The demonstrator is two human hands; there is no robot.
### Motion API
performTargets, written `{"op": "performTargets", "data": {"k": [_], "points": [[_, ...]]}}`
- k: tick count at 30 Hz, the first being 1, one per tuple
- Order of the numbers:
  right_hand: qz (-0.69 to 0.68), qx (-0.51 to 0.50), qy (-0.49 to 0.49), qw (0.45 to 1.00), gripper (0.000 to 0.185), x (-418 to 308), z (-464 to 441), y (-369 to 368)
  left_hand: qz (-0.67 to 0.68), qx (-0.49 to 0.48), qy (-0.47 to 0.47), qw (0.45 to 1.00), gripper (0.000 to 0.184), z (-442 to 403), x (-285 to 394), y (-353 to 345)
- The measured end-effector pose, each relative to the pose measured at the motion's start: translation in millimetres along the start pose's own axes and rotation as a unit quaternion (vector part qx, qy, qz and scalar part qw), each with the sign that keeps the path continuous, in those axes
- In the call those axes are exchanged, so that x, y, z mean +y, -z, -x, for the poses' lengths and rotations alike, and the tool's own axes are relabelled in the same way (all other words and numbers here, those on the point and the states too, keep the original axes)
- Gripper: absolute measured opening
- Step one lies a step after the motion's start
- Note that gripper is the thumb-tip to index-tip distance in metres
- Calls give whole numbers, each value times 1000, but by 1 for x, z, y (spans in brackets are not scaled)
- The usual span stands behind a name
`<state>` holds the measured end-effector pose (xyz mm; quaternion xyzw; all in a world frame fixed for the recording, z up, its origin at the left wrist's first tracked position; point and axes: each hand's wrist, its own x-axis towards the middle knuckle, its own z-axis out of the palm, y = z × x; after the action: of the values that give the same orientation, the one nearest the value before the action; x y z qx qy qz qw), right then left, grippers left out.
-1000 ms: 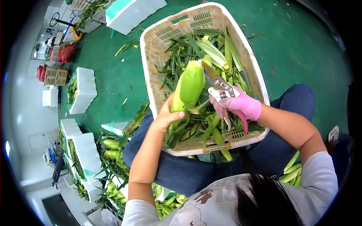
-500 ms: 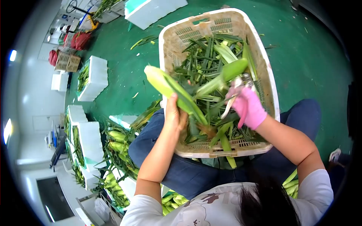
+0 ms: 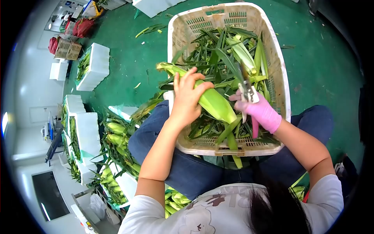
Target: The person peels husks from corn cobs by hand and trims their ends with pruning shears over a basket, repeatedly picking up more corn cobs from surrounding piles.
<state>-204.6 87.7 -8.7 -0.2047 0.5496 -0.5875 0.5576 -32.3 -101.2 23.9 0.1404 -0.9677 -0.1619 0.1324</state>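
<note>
My bare left hand is wrapped over a green corn ear, which lies slanted above the basket, its silk end at the upper left and its stem end at the lower right. In my right hand, gloved in pink, are pruning shears with pink and white handles, their blades pointing up, beside the ear and apart from it. Cut husks and leaves fill much of the cream plastic basket between my legs.
White foam boxes holding corn stand on the green floor at the left. More corn ears are piled by my left leg. Loose leaves lie beyond the basket. A shoe shows at the far right.
The ear has turned so its stem end points lower right, and my left hand now grips it from above. The cut piece near the shears has left them. My right hand stays over the basket.
</note>
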Motion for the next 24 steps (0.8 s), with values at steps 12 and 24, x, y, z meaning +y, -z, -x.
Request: {"op": "performTargets", "data": {"k": [12,24], "points": [[120,-75,60,988,57,8,7,-34,649,111,373,654,48,8,20,-40],[673,181,59,715,59,-55,-11,37,784,4,358,508,73,9,-1,-14]]}}
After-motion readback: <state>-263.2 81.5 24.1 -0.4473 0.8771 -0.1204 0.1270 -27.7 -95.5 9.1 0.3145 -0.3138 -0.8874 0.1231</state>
